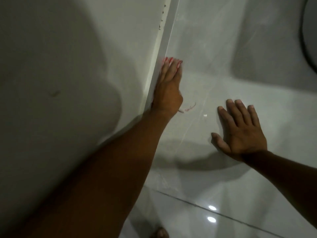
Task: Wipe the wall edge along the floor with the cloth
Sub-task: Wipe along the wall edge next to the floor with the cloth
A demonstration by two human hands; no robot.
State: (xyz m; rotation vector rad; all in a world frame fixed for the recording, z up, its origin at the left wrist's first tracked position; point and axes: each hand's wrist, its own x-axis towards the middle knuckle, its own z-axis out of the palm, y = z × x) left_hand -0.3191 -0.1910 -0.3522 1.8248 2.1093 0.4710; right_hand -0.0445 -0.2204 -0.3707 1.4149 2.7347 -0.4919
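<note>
My left hand (169, 86) presses flat against the white skirting (163, 48) where the wall meets the floor. Under its palm and fingers lies a white cloth with red stripes (171, 61); only the part beyond my fingertips and a thin strand (189, 108) near my wrist show. My right hand (240, 129) rests flat on the glossy floor tile to the right, fingers spread, with nothing in it.
The pale wall (60, 66) fills the left side, with small dark chips (162, 19) along the top of the skirting farther ahead. Glossy white floor tiles (223, 66) with a grout line (214, 213) spread to the right. A dark curved object (310, 40) sits at the right edge.
</note>
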